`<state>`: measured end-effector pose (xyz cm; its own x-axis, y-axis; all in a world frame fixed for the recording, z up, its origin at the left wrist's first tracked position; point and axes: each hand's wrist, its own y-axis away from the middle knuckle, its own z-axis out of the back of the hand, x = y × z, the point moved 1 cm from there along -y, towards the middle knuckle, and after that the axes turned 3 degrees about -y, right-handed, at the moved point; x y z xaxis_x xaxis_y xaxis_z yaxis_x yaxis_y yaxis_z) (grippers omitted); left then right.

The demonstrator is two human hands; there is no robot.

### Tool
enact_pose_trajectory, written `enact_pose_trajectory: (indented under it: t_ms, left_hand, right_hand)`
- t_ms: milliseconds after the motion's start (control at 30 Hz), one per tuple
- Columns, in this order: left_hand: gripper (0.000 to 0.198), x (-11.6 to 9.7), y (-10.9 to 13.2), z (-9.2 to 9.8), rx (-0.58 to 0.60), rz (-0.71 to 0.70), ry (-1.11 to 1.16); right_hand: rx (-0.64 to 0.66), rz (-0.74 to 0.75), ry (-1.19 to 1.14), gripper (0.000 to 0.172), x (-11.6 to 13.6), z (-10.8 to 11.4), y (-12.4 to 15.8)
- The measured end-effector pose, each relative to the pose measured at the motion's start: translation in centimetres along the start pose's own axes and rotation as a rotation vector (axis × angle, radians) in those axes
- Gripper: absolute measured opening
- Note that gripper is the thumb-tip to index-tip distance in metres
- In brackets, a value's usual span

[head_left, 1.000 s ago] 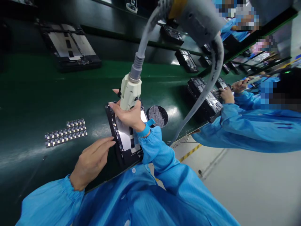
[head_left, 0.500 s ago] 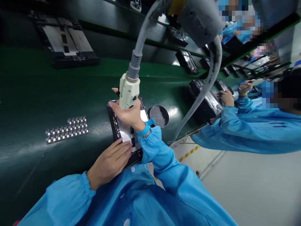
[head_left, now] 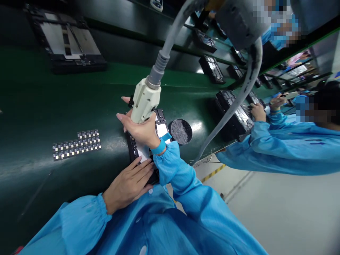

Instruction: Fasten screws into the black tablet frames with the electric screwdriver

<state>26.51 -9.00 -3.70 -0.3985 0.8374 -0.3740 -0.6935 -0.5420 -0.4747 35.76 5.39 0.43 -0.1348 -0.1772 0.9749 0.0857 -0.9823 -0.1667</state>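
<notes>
Wrapping the right hand snugly round a cream, faceted tool with dark marks and a grey ribbed neck leading into a grey hose. Working above a flat black-framed panel with bright white inside, lying on the tabletop near its edge. Leaning the tool's top away and to the right, its tip hidden by the hand; contact unclear. Running the panel's long axis away from the body, slightly leftward. Resting the left hand flat, straight-fingered, on the near end. Seeing dark green underneath, a round dish just right, rows of small parts left. Noting a blue-clad co-worker farther right, above pale floor.
</notes>
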Motion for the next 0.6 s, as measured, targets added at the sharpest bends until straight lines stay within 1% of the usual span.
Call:
enact_pose_trajectory:
  t_ms: [100, 267, 367, 467, 600]
  left_hand:
    - [0.042, -0.2, -0.2, -0.3, 0.002, 0.006, 0.008]
    - [0.042, -0.3, -0.6, -0.6, 0.013, -0.002, 0.002]
    - [0.042, -0.4, -0.8, -0.8, 0.012, 0.005, 0.013]
    - [0.040, -0.7, -1.1, -1.2, 0.012, 0.003, 0.015]
    - [0.037, -1.1, -1.5, -1.8, 0.013, -0.017, 0.001]
  right_hand:
    - [-0.006, -0.003, -0.002, 0.019, -0.1, 0.4, 0.1]
    - [-0.008, 0.001, -0.057, 0.023, -0.2, 0.9, 0.2]
    - [-0.012, 0.034, -0.071, 0.020, -0.4, 1.1, 0.3]
    - [-0.007, 0.061, -0.031, 0.021, -0.4, 1.3, 0.4]
    - [-0.014, 0.032, 0.040, 0.020, -0.7, 1.7, 0.7]
